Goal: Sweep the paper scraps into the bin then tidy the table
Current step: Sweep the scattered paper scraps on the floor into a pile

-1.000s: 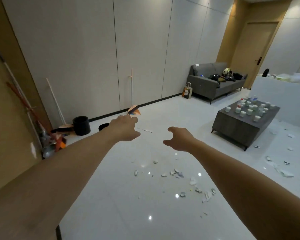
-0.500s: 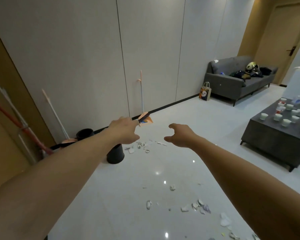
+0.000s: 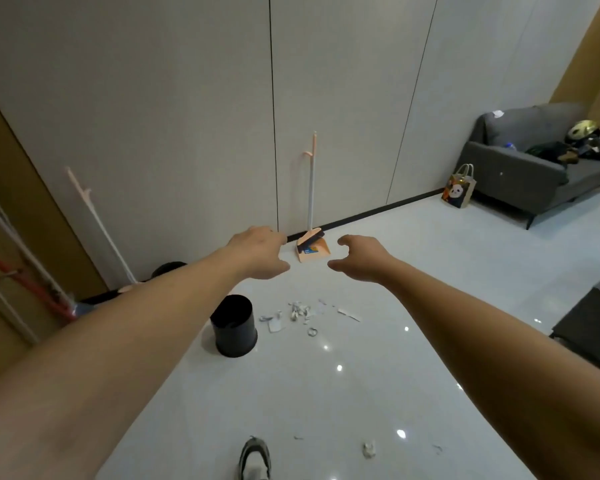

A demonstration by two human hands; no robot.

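Both my arms reach forward over the white floor. My left hand [image 3: 262, 252] and my right hand [image 3: 362, 258] hang in the air with loosely curled fingers and hold nothing. Beyond them a pink dustpan with a broom [image 3: 312, 249] stands against the wall, its long handle upright. A black bin [image 3: 234, 325] stands on the floor below my left forearm. White paper scraps [image 3: 300, 311] lie in a cluster just right of the bin. A few more scraps [image 3: 369, 448] lie near my shoe.
A second pink-handled broom [image 3: 99, 225] and red-handled tools [image 3: 25, 284] lean at the left wall. A grey sofa [image 3: 534, 168] with a paper bag [image 3: 459, 190] beside it stands at the right. A dark table's corner [image 3: 589, 323] shows at the right edge. My shoe [image 3: 255, 459] is at the bottom.
The view has turned left and moved closer to the wall. The dustpan, bin and scrap pile appear nearer, and the coffee table has slid out of view. Both hands stay empty.
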